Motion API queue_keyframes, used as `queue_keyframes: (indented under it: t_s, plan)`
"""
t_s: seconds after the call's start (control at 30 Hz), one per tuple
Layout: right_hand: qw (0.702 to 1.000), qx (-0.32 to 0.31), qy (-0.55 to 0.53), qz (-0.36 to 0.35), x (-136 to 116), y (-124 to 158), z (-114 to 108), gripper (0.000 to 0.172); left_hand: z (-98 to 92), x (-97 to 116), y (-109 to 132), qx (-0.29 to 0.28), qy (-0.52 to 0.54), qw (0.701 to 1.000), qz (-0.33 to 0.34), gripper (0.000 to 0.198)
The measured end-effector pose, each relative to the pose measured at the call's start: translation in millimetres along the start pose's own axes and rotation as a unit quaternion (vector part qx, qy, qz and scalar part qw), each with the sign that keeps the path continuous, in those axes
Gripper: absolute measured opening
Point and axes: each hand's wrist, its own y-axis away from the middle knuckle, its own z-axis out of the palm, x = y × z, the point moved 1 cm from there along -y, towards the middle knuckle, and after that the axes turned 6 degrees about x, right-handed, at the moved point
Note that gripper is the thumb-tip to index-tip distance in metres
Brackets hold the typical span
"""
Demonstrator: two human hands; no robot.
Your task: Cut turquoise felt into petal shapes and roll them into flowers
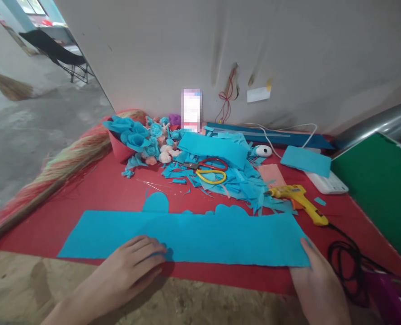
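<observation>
A long strip of blue crepe paper [217, 239] lies across the front of the red table. On its lower edge, left of the middle, rests my left hand [137, 262], its fingers stretched out over the paper. My right hand [317, 280] grips the strip's right end, thumb on top and the other fingers hidden underneath. Rounded blue paper cutouts [156, 203] stick out from behind the strip's far edge. Beyond them are scissors [207, 170] with one red and one yellow handle, lying on a heap of blue paper scraps [234, 185].
A yellow glue gun [297, 198] with a black cord lies at the right, near a green board [376, 189]. Paper flowers [156, 140] and a pink cone with blue petals [121, 146] stand at the back left. A broom [51, 180] lies along the left edge.
</observation>
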Motion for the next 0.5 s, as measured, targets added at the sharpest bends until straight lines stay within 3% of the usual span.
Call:
queue_keyframes:
  t_s: [0.07,0.13,0.2,0.27,0.5]
  plan:
    - [1.000,0.006,0.022,0.017,-5,0,1,0.044,-9.6,-8,-7,0.012,-0.005,0.999,-0.032,0.019]
    - [0.999,0.000,0.030,0.020,-9,2,4,0.045,-20.6,-24,-18,0.055,-0.038,0.987,-0.146,0.022]
    - [0.999,-0.002,0.043,0.026,-11,4,6,0.047,-27.5,-43,-29,0.039,-0.061,0.961,-0.267,0.029]
    - [0.998,-0.006,0.057,0.038,-13,5,6,0.049,-28.3,-60,-39,0.008,-0.039,0.943,-0.329,0.037]
    - [0.996,-0.014,0.064,0.058,-17,6,6,0.049,-13.1,-91,-56,-0.055,0.049,0.940,-0.334,0.033]
